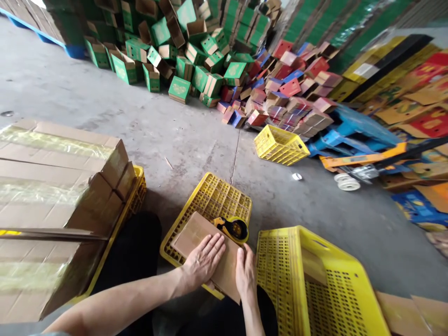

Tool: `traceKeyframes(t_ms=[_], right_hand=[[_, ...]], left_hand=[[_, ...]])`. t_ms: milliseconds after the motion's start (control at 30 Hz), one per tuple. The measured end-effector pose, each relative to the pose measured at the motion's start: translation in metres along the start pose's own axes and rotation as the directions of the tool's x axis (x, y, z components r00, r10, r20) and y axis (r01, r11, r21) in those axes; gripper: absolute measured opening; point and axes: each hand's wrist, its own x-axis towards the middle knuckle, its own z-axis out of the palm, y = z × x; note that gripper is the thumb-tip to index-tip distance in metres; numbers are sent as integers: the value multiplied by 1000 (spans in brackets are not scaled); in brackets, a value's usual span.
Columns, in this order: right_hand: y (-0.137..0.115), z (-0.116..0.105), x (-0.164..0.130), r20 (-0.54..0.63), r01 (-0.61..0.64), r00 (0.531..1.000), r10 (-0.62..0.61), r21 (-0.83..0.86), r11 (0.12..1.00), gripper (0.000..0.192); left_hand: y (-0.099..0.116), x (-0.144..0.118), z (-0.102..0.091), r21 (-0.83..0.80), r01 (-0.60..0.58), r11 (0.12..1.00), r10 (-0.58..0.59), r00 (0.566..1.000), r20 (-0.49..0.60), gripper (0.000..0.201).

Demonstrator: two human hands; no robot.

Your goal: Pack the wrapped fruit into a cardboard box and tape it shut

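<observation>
A small brown cardboard box (196, 232), folded flat or very shallow, lies on an upturned yellow plastic crate (224, 196) in front of my knees. My left hand (205, 261) rests flat on top of it, fingers stretched out and close together. At the box's right end is my right hand (247, 270), its thumb on the cardboard and its fingers around the edge. Just beyond the box, a yellow and black tape dispenser (233, 228) lies on the crate, touching neither hand.
Stacked flat cardboard boxes (45, 186) stand on the left. On the right is an open yellow crate (336, 289) with cardboard inside. Farther off are a small yellow crate (280, 144), a pallet jack (364, 161), green cartons (180, 88) and red cartons (290, 87).
</observation>
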Motion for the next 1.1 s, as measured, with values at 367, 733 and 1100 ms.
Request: traceKeyframes(t_ms=[367,733,1100], right_hand=[[-27,18,-21,-51,333,927,-372,-345,878,72],[-40,14,-23,-56,332,924,-379,-374,866,63],[-45,12,-24,-40,338,923,-384,-392,855,65]], left_hand=[[-2,1,1,-105,2,994,1,1000,24,113],[-20,-28,-13,-355,165,920,-248,948,-201,93],[-59,-58,17,-782,465,415,-741,672,7,68]])
